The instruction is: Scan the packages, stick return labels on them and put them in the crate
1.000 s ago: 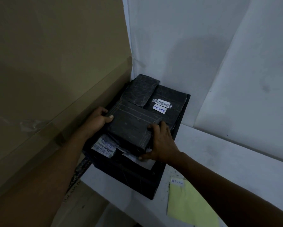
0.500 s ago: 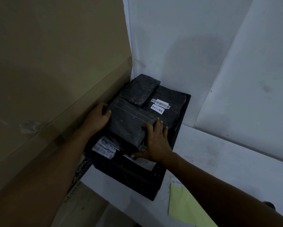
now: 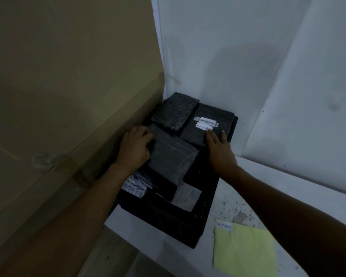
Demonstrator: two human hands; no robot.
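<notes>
- A black crate (image 3: 190,226) sits on a white surface (image 3: 288,188), tucked into the corner between a big cardboard sheet (image 3: 68,96) and the white wall (image 3: 228,47).
- It is heaped with black-wrapped packages.
- The left hand (image 3: 135,148) curls its fingers around the left edge of the middle package (image 3: 172,158), which lies on top of the pile.
- The right hand (image 3: 218,148) lies flat, fingers spread, on the rear package (image 3: 208,120), fingertips touching its white return label (image 3: 203,126) under a barcode sticker (image 3: 207,121).
- A yellow sheet (image 3: 246,250) with 1 "RETURN" label lies beside the crate.
</notes>
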